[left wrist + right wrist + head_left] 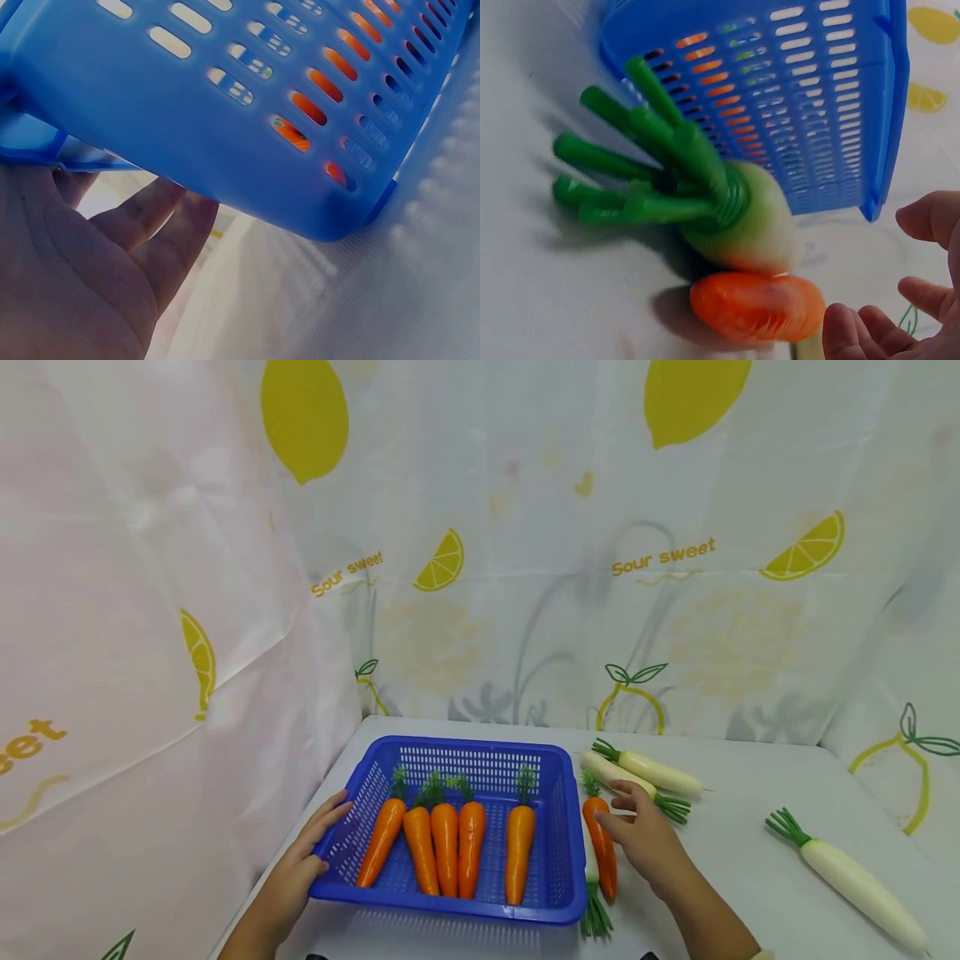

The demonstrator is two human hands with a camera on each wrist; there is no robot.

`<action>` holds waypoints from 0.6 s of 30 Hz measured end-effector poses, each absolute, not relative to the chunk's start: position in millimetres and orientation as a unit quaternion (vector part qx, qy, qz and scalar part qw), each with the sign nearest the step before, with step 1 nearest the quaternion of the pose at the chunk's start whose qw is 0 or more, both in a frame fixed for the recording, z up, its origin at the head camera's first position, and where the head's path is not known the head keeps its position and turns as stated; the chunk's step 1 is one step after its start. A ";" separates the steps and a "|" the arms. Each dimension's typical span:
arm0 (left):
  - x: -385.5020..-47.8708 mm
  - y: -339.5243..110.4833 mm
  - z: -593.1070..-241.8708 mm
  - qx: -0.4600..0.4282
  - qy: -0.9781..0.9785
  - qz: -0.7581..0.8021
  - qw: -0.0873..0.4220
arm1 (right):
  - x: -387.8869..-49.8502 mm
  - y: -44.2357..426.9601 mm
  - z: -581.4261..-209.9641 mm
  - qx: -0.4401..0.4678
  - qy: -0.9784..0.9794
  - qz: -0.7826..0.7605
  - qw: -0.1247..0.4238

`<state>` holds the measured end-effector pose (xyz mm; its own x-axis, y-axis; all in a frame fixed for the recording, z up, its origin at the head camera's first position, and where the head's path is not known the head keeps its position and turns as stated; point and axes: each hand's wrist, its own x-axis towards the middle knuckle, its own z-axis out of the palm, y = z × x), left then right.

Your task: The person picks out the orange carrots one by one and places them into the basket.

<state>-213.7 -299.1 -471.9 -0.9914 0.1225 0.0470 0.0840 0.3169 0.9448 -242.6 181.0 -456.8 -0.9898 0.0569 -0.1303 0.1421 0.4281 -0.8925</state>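
Note:
A blue plastic basket (450,903) with slotted walls holds several orange carrots (446,847) with green tops. My left hand (296,860) grips its left rim, and in the left wrist view the fingertips (196,208) meet the rim's edge. Just right of the basket lies another carrot (606,860), beside a white radish (591,868) that the basket partly hides. My right hand (648,835) is over that carrot with its fingers spread. In the right wrist view its fingers (847,330) are near the carrot (757,306), with nothing seen between them.
Two more white radishes (660,772) lie behind my right hand, one overlapping the other. A further radish (862,893) lies at the far right of the white table (738,827). Lemon-printed curtains (525,635) stand behind and to both sides.

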 end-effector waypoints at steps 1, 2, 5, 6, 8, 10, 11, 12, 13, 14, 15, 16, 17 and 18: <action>-213.6 -298.9 -471.9 0.064 0.810 0.583 0.017 | -242.8 182.5 -458.1 0.057 0.847 -0.528 0.040; -213.5 -298.7 -472.0 0.065 0.809 0.584 0.016 | -243.2 183.8 -459.3 0.057 0.851 -0.521 0.039; -213.7 -298.0 -472.1 0.068 0.807 0.587 0.014 | -245.3 187.1 -462.9 0.061 0.867 -0.493 0.040; -214.1 -298.1 -472.8 0.069 0.806 0.587 0.014 | -246.5 187.9 -464.4 0.062 0.872 -0.485 0.043; -214.5 -298.4 -473.7 0.073 0.807 0.585 0.011 | -248.8 188.8 -467.2 0.063 0.877 -0.474 0.047; -215.1 -299.2 -474.7 0.072 0.810 0.582 0.011 | -250.5 189.4 -470.4 0.062 0.879 -0.469 0.055; -215.5 -299.7 -475.2 0.070 0.812 0.580 0.011 | -251.2 189.5 -471.6 0.061 0.879 -0.470 0.058; -215.9 -300.3 -475.8 0.071 0.812 0.579 0.011 | -251.7 189.5 -472.6 0.062 0.878 -0.470 0.061; -216.0 -300.4 -475.6 0.071 0.813 0.578 0.010 | -252.1 189.6 -473.6 0.061 0.878 -0.470 0.064; -216.1 -300.5 -475.6 0.068 0.814 0.577 0.011 | -252.5 189.9 -474.6 0.061 0.878 -0.470 0.067; -216.0 -300.5 -475.6 0.068 0.813 0.577 0.012 | -252.8 190.0 -475.3 0.062 0.878 -0.470 0.071; -216.0 -300.6 -475.7 0.068 0.812 0.579 0.012 | -253.1 190.0 -475.8 0.062 0.877 -0.471 0.073; -215.9 -300.6 -475.6 0.067 0.811 0.580 0.013 | -253.5 189.8 -476.4 0.062 0.876 -0.472 0.075; -215.6 -300.6 -475.5 0.066 0.811 0.581 0.014 | -254.0 189.6 -477.2 0.060 0.876 -0.473 0.076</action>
